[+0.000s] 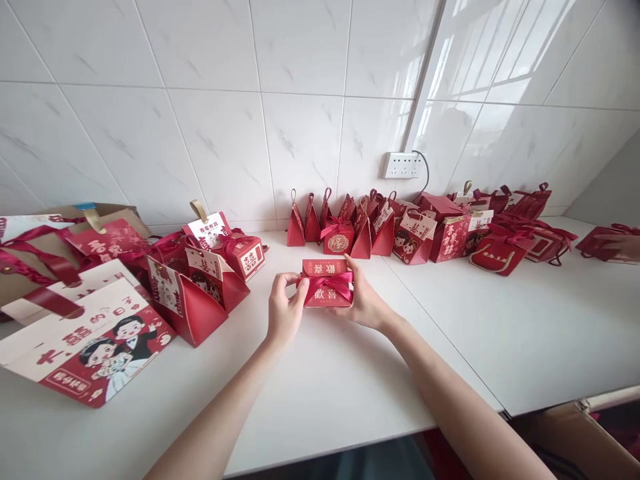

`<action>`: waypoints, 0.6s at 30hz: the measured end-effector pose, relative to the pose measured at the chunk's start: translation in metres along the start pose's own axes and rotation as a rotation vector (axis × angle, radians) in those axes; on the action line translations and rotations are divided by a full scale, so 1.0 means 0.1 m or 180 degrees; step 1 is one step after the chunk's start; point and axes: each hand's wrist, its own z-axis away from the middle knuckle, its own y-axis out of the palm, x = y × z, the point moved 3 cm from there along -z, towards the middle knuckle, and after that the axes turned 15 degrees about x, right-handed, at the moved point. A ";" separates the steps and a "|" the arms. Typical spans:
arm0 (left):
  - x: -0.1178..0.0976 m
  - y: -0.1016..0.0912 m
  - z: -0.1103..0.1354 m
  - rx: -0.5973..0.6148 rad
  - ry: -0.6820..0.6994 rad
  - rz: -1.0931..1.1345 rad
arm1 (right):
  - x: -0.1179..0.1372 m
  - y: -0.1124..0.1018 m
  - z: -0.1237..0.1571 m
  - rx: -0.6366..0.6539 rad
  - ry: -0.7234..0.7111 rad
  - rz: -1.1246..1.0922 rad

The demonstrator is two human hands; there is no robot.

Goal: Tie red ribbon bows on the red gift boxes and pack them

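Observation:
A small red gift box [327,300] with pale printed characters and a dark pink ribbon bow [330,287] is held between my two hands, just above the white table. My left hand [287,307] grips its left side, thumb on the front near the bow. Around the right side wraps my right hand [365,297], with a finger at the top corner. Just behind the held box stands another red box [338,240] with a gold round emblem and a bow. To the left of my hands sit red triangular gift boxes [193,310] with cartoon prints.
Looped red gift boxes [361,233] line the tiled wall. Bags and boxes [500,250] cluster on the right, beside a hand [627,247] at the edge. A printed card bag [95,340] lies left. A power strip [401,165] is on the wall; a cardboard box [585,433] sits lower right.

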 end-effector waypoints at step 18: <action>-0.36 0.11 0.27 -0.0331 0.2152 -0.1298 | 0.31 0.09 0.06 -0.1313 -0.0606 0.0366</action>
